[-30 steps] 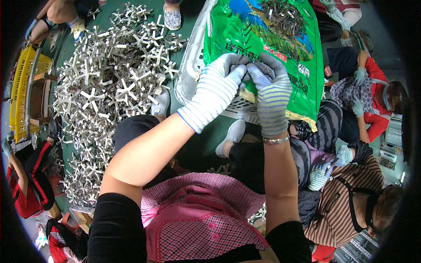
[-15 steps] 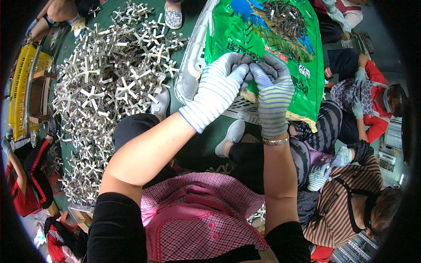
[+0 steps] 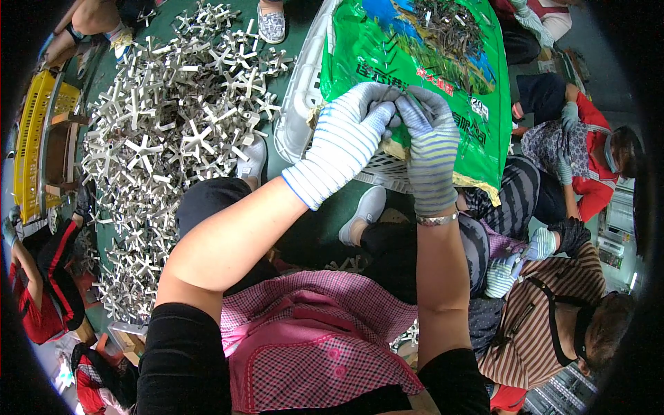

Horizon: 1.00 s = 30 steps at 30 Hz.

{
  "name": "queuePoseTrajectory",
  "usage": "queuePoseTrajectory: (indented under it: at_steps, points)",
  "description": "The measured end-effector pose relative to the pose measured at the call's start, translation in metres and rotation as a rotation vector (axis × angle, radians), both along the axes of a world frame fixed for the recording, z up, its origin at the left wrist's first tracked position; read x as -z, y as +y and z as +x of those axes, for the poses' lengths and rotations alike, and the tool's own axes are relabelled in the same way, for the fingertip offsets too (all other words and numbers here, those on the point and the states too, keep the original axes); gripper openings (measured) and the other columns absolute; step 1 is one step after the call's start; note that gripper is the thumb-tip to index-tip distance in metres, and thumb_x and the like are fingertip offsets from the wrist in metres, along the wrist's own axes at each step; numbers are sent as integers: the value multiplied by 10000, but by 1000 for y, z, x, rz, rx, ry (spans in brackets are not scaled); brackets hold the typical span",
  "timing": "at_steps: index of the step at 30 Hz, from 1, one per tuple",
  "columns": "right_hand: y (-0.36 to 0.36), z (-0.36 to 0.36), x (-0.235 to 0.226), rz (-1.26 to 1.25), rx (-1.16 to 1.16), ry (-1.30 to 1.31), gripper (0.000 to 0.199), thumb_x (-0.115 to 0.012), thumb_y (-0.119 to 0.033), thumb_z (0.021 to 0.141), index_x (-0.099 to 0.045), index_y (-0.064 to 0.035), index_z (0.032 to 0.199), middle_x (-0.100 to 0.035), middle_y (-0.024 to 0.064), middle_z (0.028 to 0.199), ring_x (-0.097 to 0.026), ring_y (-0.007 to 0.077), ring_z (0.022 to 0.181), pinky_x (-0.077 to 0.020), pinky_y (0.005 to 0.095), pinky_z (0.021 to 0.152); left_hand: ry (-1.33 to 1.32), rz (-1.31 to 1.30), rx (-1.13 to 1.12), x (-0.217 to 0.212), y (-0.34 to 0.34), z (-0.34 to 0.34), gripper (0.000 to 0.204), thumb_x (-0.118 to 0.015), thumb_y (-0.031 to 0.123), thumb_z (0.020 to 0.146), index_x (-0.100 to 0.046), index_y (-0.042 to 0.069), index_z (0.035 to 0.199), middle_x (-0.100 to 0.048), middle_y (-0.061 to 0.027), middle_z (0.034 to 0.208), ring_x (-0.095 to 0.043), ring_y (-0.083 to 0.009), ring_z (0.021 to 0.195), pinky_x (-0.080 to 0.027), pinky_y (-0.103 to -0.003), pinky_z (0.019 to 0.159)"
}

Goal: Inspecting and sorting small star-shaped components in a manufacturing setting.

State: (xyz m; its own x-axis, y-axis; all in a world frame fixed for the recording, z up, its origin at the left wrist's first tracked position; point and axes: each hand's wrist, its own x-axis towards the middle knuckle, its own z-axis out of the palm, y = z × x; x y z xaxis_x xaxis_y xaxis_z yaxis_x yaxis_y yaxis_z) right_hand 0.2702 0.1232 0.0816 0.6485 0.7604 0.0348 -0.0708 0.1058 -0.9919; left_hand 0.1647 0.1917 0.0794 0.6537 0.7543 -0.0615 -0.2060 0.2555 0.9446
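My left hand (image 3: 349, 135), in a striped white-and-blue glove with grey fingers, meets my right hand (image 3: 434, 149) above the near edge of a green printed bag (image 3: 408, 48). Both sets of fingertips are pinched together around something small and dark, mostly hidden by the gloves. A heap of thin dark strips (image 3: 453, 31) lies on the far part of the bag. Under the bag stands a white plastic basket (image 3: 294, 131), its side showing at the left.
Left of the basket, a big pile of pale star-shaped five-armed parts (image 3: 180, 131) covers the green floor (image 3: 277, 76). A yellow crate (image 3: 38, 138) stands at far left. Co-workers sit close by, one in a striped top (image 3: 532, 332) at my right.
Both hands stay together in nearly the same spot, with slight finger movement. The bag and basket appear shifted slightly left and up in the picture.
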Motion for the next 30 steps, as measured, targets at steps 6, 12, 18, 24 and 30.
queuePoseTrajectory:
  at_steps: [6,12,18,24,30]
  points:
    - [3,-1,-3,7,13,56,243,-667,4,800,-556,23,1016,-624,70,899,-607,124,788,-506,240,734,-44,-166,34,-2,1,-4,218,-508,50,909,-544,-31,1108,-627,-75,913,-618,-100,758,-499,-205,608]
    - [3,-1,4,24,60,-24,210,-646,-4,821,-564,6,1014,-616,52,883,-585,87,752,-500,216,668,-39,-83,64,3,-1,-4,248,-506,61,915,-532,-32,1143,-626,-75,928,-619,-100,770,-508,-208,621]
    - [5,-7,2,-20,152,-122,204,-645,-45,836,-562,15,1012,-616,45,832,-579,67,652,-489,199,557,-35,-74,64,-3,-5,-1,267,-496,74,926,-515,-32,1170,-623,-75,955,-615,-100,771,-501,-199,634]
    - [6,-9,-4,17,78,170,189,-658,-78,833,-577,9,980,-628,68,817,-545,47,516,-428,169,416,-13,-146,48,-1,-8,-1,279,-465,95,944,-480,-19,1197,-622,-91,960,-613,-100,758,-508,-193,641]
    - [-6,52,-10,39,212,-342,157,-676,-44,801,-650,-11,952,-639,40,811,-564,93,645,-485,248,602,-57,-312,27,-5,2,-1,269,-468,159,953,-512,-5,1163,-617,-81,973,-607,-118,742,-507,-225,622]
